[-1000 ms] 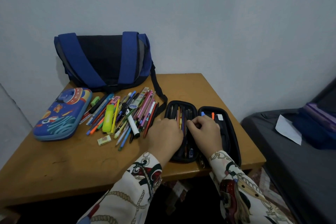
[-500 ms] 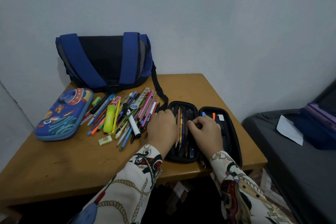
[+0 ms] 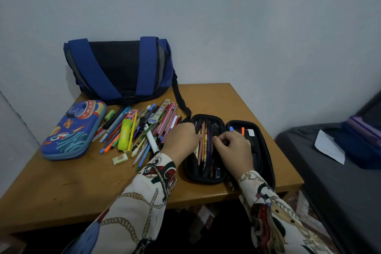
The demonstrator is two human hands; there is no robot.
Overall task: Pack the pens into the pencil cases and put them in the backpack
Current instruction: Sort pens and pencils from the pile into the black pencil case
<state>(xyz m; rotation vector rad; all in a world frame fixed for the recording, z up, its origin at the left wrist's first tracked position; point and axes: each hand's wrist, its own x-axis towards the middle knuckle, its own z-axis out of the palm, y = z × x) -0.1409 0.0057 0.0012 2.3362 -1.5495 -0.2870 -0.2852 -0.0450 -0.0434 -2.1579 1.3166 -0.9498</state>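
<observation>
**Loose pens lie just left of the left hand**

The black pencil case (image 3: pixel 228 150) sits open at the near right of the table (image 3: pixel 68 187), its two halves side by side. In the left half a row of pencils (image 3: pixel 204 144) lies with long axes running near to far. Both hands are over that half. The left hand (image 3: pixel 181 140) rests at its left rim, knuckles up, fingers curled down towards the pencils; whether they pinch one I cannot tell. The right hand (image 3: pixel 233 146) has its fingers bent at the strip between the halves, seemingly pressing or holding something there (the fingertips are hidden, so I cannot say what).

The pile of pens (image 3: pixel 140 130) still to pack lies immediately left of the left hand, most of them slanting from near left to far right. That hand looks the nearer one for the next pick. The blue pencil case (image 3: pixel 72 130) lies closed at the far left, and the backpack (image 3: pixel 119 68) stands against the wall behind the pile.
</observation>
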